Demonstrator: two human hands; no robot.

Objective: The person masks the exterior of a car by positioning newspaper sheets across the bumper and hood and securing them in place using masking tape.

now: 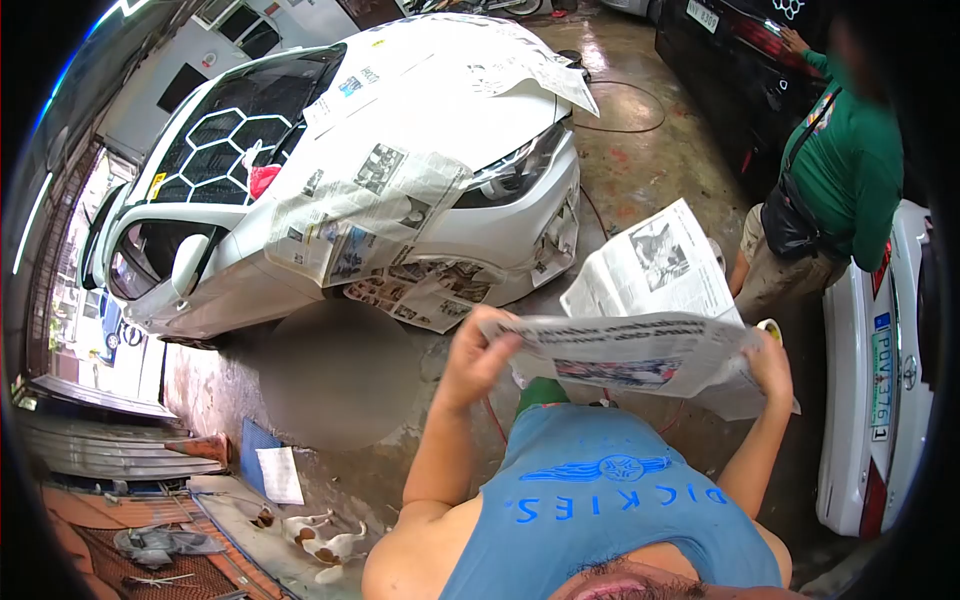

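While newspaper (630,350) in hands (478,362) (770,368), “DICKIES” shirt (600,515).

the left hand (476,360) and the right hand (770,368) are holding up newspaper (625,350); printed sheets (375,215) are covering parts of a white car (225,262), and a person (868,165) in green is reaching toward a dark car (735,75).

The printed newspaper (620,352), greyish white with black text and a colour picture, is held up and spread, creased and bent, with a panel angled up behind it. The white car (440,115) stands on the wet floor, more newspaper sheets (370,210) spread over its hood and front fender and hanging down its side.
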